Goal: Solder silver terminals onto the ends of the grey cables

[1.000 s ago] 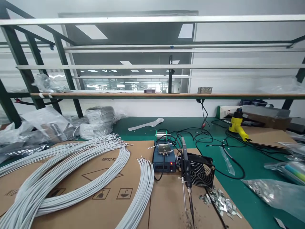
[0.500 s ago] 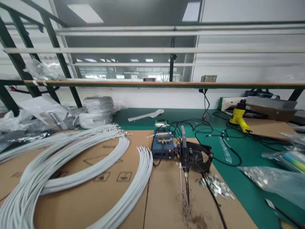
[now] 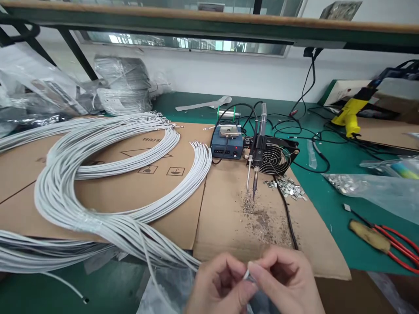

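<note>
Face the green bench (image 3: 327,205), its cardboard sheet (image 3: 216,222) ahead of you. Let the white cable bundle (image 3: 88,220) lie at left; its weight should not drag on your grip. Note the blue soldering station (image 3: 225,147), red lamp lit, and the black fan (image 3: 276,158) near it. The soldering iron (image 3: 260,144), tip down, obstructs a straight reach forward; treat it as hot. The metal pieces (image 3: 290,187) lie to its right, partly behind a black cord (image 3: 288,220). Your left hand (image 3: 225,283) and right hand (image 3: 284,279) pinch a white piece (image 3: 247,274), probably a cable end, at the cardboard's near edge. Hold it close to the tip, lightly and steadily.
</note>
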A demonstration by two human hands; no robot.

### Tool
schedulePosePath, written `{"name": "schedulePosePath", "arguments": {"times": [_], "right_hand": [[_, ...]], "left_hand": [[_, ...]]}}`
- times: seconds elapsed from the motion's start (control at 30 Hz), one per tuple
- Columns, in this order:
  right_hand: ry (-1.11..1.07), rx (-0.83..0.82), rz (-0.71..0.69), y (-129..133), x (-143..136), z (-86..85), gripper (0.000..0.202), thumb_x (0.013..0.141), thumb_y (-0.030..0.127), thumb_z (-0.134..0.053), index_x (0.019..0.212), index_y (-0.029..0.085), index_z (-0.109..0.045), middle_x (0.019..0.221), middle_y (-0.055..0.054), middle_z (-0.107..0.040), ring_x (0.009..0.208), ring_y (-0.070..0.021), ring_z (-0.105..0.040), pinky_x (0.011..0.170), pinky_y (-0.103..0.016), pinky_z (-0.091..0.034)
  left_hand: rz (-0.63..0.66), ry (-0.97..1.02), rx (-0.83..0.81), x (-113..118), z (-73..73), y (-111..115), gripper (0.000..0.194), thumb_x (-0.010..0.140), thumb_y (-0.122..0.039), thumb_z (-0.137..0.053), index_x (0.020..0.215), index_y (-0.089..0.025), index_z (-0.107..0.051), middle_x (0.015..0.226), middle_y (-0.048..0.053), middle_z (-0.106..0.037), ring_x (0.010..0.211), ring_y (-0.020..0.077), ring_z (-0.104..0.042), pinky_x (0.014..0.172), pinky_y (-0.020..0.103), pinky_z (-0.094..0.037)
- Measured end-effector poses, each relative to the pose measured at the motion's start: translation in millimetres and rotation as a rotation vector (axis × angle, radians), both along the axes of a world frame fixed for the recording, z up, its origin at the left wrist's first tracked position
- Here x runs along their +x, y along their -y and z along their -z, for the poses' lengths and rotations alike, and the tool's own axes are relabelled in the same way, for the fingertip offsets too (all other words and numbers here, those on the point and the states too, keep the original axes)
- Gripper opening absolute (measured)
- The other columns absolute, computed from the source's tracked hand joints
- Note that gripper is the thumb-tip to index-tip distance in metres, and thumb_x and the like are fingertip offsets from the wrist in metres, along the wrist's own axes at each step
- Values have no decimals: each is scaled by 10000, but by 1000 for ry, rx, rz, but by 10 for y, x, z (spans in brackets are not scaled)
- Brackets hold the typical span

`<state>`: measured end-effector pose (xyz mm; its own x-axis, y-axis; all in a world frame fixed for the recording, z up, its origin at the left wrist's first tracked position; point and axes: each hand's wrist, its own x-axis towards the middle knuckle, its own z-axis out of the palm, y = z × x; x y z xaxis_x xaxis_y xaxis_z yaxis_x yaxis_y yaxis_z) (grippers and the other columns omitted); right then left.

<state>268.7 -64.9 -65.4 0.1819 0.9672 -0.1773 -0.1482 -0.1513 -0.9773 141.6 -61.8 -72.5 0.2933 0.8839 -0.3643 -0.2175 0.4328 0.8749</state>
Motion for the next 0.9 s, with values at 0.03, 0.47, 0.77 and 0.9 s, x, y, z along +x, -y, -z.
{"name": "schedulePosePath", "arguments": {"times": [0.03, 0.47, 0.77, 0.9], "right_hand": [[-53, 8, 22, -1, 35, 0, 331, 604, 342, -733, 486, 142, -496, 446, 26, -410, 447, -79, -325, 437, -204, -232], [415, 109, -551, -160, 194, -104, 106, 725, 233, -617, 661, 153, -643, 545, 7, -495, 507, -106, -417, 471, -223, -316], [632, 152, -733, -318, 251, -242, 70, 741, 176, -607, 673, 186, -617, 589, 28, -536, 560, -96, -458, 513, -215, -322], [297, 22, -649, -290, 172, -108, 163, 722, 244, -645, 603, 154, -580, 532, 26, -456, 500, -88, -379, 459, -218, -270]], "left_hand": [[-16, 19, -59, 34, 8, 3, 425, 565, -481, -734, 614, -122, -512, 457, -49, -469, 372, 18, -384, 390, 133, -323], [52, -29, -40, -186, -49, -9, 384, 647, -495, -666, 681, -113, -657, 498, 5, -583, 393, 97, -578, 397, 147, -449], [170, -286, 168, -280, -51, -66, 278, 790, -343, -530, 694, -111, -647, 493, 12, -556, 402, 129, -591, 416, 171, -462], [131, -112, 1, -275, -68, -103, 360, 705, -474, -616, 674, -115, -623, 483, 5, -563, 382, 109, -569, 384, 157, -434]]}}
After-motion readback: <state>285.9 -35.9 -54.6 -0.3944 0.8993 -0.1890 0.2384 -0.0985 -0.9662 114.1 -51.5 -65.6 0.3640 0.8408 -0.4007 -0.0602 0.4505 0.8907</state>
